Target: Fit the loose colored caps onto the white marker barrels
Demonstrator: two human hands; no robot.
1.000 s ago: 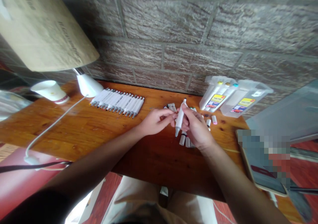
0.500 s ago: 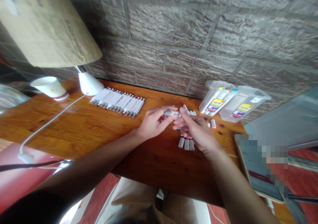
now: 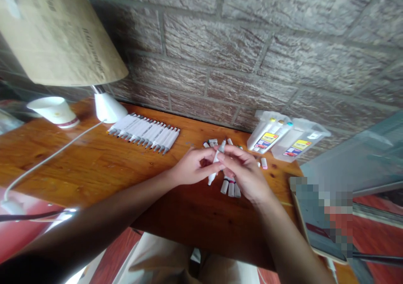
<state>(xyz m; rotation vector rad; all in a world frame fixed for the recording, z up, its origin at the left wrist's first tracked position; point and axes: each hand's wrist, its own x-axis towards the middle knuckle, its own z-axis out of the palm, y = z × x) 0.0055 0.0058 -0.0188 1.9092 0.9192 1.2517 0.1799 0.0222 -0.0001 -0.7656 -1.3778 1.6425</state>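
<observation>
A white marker (image 3: 213, 174) with a grey upper end is held upright but tilted between my two hands. My left hand (image 3: 192, 166) pinches it from the left. My right hand (image 3: 247, 168) closes on its upper part from the right, fingers bent around it. Behind and below the hands lie several loose marker caps (image 3: 231, 189), partly covered by my fingers. A row of white markers (image 3: 145, 131) lies side by side on the wooden table (image 3: 78, 158), left of my hands.
Two clear plastic cases (image 3: 262, 137) with yellow labels stand at the back right; one holds a few markers. A pink-ended cap (image 3: 263, 163) lies before them. A tablet (image 3: 319, 221) lies at the right edge. At left are a lamp (image 3: 108, 107), its cord and a paper cup (image 3: 56, 112).
The marker has turned from lying nearly level to standing steeply, grey end up. My right hand has closed in against it. The whole view has shifted slightly.
</observation>
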